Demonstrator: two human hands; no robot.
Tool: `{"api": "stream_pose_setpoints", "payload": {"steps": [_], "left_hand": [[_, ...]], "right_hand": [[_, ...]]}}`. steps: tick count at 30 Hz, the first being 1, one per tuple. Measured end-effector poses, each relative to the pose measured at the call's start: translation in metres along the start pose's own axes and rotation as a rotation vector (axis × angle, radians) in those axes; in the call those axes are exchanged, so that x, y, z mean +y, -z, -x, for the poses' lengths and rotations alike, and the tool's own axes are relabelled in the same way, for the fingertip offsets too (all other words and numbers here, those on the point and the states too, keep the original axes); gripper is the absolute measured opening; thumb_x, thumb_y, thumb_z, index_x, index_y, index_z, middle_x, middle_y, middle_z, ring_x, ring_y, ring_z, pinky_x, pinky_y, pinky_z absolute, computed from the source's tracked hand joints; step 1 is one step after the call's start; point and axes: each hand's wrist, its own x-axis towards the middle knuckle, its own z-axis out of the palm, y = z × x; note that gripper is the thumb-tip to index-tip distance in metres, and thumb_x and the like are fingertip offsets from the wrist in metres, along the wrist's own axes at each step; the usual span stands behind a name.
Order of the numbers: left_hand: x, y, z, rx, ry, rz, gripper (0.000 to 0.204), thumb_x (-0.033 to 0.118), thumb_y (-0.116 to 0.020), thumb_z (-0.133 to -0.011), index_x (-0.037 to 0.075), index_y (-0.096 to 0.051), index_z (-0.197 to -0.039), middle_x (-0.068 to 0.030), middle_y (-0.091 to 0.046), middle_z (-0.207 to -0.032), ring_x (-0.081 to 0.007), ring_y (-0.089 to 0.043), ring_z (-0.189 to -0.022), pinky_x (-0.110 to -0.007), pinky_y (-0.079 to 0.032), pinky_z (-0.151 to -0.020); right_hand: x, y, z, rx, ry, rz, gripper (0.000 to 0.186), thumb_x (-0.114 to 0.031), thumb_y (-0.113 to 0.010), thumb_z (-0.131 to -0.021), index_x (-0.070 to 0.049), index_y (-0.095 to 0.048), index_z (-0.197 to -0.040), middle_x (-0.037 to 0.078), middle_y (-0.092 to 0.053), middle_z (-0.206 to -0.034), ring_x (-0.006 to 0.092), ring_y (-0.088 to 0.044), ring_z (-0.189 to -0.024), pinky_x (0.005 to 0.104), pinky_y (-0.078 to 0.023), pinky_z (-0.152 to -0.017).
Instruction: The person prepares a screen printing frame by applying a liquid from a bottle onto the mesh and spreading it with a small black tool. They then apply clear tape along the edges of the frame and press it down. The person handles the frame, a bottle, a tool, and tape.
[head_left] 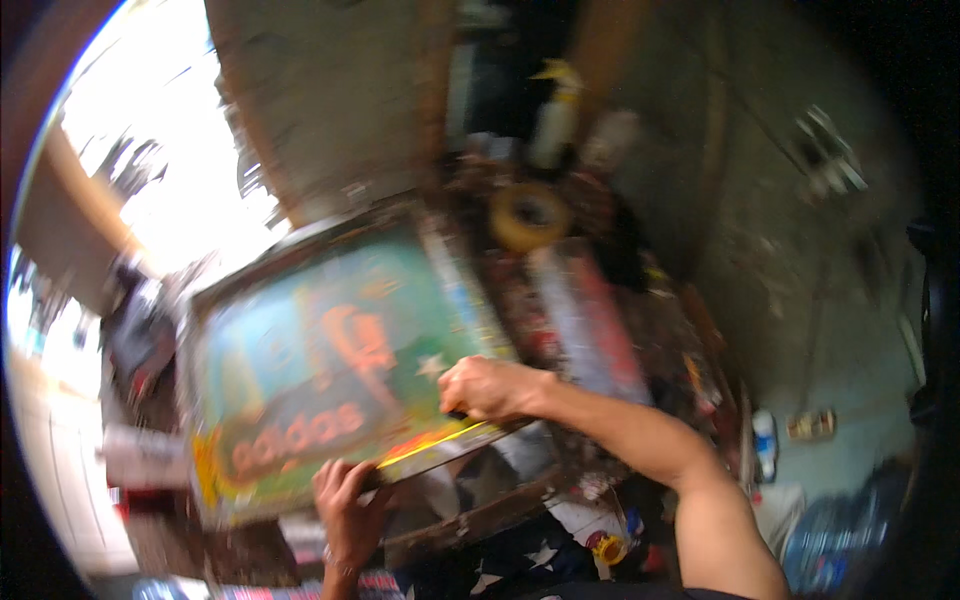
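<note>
A tilted screen-printing frame (300,330) with a green mesh, pale blue patches, orange design and lettering, and yellow smears fills the centre left. My left hand (345,505) grips its near edge from below left, fingers curled over the rim. My right hand (495,390) is closed at the frame's right near corner, beside a white star shape, around something small and dark that is mostly hidden. The picture is blurred by motion.
Behind the frame on the cluttered bench are a yellow tape roll (530,215), a spray bottle (550,130) and a long red-and-grey item (590,320). A wall (780,260) stands at right, water jugs (830,540) at lower right. A bright opening is upper left.
</note>
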Motion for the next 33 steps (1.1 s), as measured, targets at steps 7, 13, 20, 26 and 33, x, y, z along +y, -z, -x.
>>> {"api": "stream_pose_setpoints", "payload": {"steps": [7,13,20,26,33], "left_hand": [[0.013,0.002,-0.003,-0.023,0.005,-0.034,0.039,0.0,-0.083,-0.059,0.001,-0.065,-0.094,-0.0104,-0.056,-0.083,-0.0288,-0.056,-0.082,-0.039,-0.046,-0.073],[0.008,0.001,-0.001,-0.033,0.005,-0.046,0.04,-0.005,-0.078,-0.057,0.0,-0.065,-0.095,-0.0101,-0.057,-0.084,-0.027,-0.057,-0.079,-0.036,-0.047,-0.072],[0.008,0.002,-0.002,-0.016,0.006,-0.065,0.037,-0.008,-0.077,-0.06,-0.001,-0.066,-0.095,-0.0094,-0.058,-0.084,-0.0236,-0.058,-0.078,-0.033,-0.048,-0.072],[0.011,0.006,-0.001,-0.015,-0.024,-0.095,0.038,-0.006,-0.08,-0.06,0.0,-0.066,-0.096,-0.0095,-0.058,-0.085,-0.0237,-0.058,-0.079,-0.034,-0.048,-0.071],[0.012,0.004,-0.002,0.024,-0.04,-0.005,0.037,-0.002,-0.081,-0.061,0.0,-0.066,-0.095,-0.0105,-0.058,-0.084,-0.0263,-0.058,-0.078,-0.036,-0.047,-0.072]], "right_hand": [[-0.059,0.051,0.149,0.789,-0.419,-0.411,0.02,0.0,-0.066,-0.084,-0.002,-0.074,-0.102,0.009,-0.074,-0.096,0.0133,-0.068,-0.091,0.03,-0.054,-0.083],[0.011,0.079,0.28,1.015,-1.084,-0.063,0.019,-0.004,-0.069,-0.084,0.003,-0.071,-0.101,0.012,-0.074,-0.086,0.0155,-0.068,-0.083,0.0324,-0.053,-0.075],[0.003,0.049,0.312,0.632,-1.251,0.121,0.041,-0.027,-0.074,-0.084,0.003,-0.068,-0.112,0.022,-0.071,-0.09,0.0338,-0.07,-0.087,0.0423,-0.053,-0.079],[-0.036,0.019,0.307,0.435,-1.334,-0.016,0.044,-0.027,-0.079,-0.08,0.0,-0.069,-0.113,0.024,-0.064,-0.12,0.0367,-0.06,-0.114,0.0431,-0.049,-0.093],[-0.089,0.079,0.33,0.913,-0.864,-0.349,0.012,-0.009,-0.074,-0.079,-0.001,-0.065,-0.079,0.011,-0.067,-0.102,0.0106,-0.06,-0.09,0.0296,-0.048,-0.075]]}}
